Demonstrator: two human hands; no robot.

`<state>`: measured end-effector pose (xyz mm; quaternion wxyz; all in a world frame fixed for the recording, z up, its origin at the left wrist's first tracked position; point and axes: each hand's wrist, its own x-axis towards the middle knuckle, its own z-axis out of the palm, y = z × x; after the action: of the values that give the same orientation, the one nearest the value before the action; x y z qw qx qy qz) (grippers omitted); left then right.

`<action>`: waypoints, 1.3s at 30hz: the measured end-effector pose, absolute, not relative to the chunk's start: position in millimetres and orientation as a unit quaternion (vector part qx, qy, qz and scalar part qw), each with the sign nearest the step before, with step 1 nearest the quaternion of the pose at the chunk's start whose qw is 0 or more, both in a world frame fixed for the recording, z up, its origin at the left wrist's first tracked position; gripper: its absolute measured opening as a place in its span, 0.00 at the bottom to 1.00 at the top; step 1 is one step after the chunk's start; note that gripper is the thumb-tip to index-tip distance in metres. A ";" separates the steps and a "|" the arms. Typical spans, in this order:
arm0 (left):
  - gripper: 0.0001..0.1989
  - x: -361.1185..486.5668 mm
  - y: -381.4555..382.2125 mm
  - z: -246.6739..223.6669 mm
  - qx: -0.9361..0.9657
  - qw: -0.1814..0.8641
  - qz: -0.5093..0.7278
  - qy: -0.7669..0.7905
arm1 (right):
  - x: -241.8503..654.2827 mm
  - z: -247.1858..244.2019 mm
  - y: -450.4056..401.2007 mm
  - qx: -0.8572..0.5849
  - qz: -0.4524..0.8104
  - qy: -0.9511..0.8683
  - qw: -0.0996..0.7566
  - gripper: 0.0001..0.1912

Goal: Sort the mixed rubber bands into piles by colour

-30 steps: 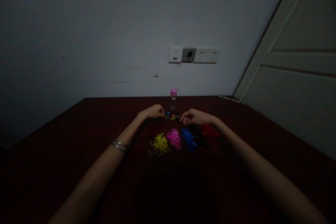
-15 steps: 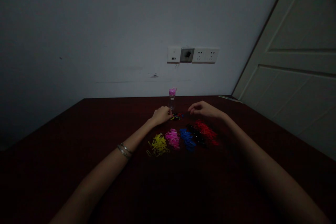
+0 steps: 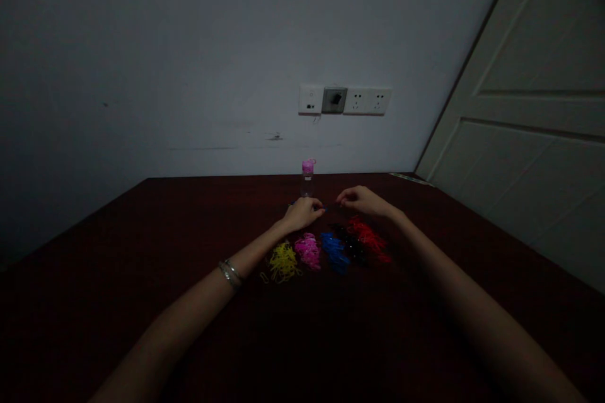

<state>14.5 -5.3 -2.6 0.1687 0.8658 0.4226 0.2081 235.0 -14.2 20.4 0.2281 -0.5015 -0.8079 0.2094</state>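
Note:
Small rubber bands lie sorted in piles on the dark red table (image 3: 142, 245): yellow (image 3: 282, 261), pink (image 3: 307, 249), blue (image 3: 333, 250), black (image 3: 353, 247) and red (image 3: 370, 237). My left hand (image 3: 305, 211), with bangles on its wrist, lies just behind the pink pile. Its fingers curl over a small mixed heap of bands, and a blue bit shows at its fingertips. My right hand (image 3: 363, 200) hovers behind the red pile with its fingertips drawn together. It is too dark to tell whether they pinch a band.
A small clear bottle with a pink cap (image 3: 307, 177) stands just behind my hands. A row of wall sockets (image 3: 345, 101) is on the grey wall. A pale door (image 3: 534, 132) stands at the right, close to the table's edge.
My left hand slid right, from beside the mixed heap to on top of it. My right hand lifted off the heap and drew back to the right. The view shifted slightly.

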 end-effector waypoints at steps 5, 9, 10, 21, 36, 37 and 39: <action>0.11 -28.7 26.7 12.4 0.872 0.191 0.135 0.430 | 230.2 8.8 -13.4 -0.516 0.158 -0.817 0.204 0.12; 0.14 -49.1 36.3 10.9 0.879 0.235 0.066 0.409 | 219.8 -7.9 -10.6 -0.518 0.096 -0.828 0.192 0.12; 0.15 -50.1 36.5 9.0 0.879 0.242 0.059 0.407 | 217.0 -12.2 -9.9 -0.515 0.078 -0.832 0.189 0.12; 0.09 -38.7 27.8 3.5 0.878 0.264 0.062 0.395 | 206.4 -24.3 -14.4 -0.486 0.039 -0.858 0.160 0.13; 0.09 -59.2 30.9 18.2 0.832 0.429 -0.087 0.340 | 202.7 -23.2 -19.5 -0.526 0.008 -0.835 0.160 0.09; 0.10 -61.4 28.1 22.7 0.818 0.449 -0.124 0.336 | 202.0 -22.3 -20.5 -0.528 0.007 -0.835 0.158 0.09; 0.11 -64.7 22.5 30.7 0.792 0.472 -0.176 0.344 | 200.9 -20.8 -22.1 -0.531 0.004 -0.833 0.154 0.08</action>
<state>-64.7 22.5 30.7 0.4720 0.7923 0.3444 -0.1755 200.9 -22.1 -20.8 0.1542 -0.5309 -0.8333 0.0035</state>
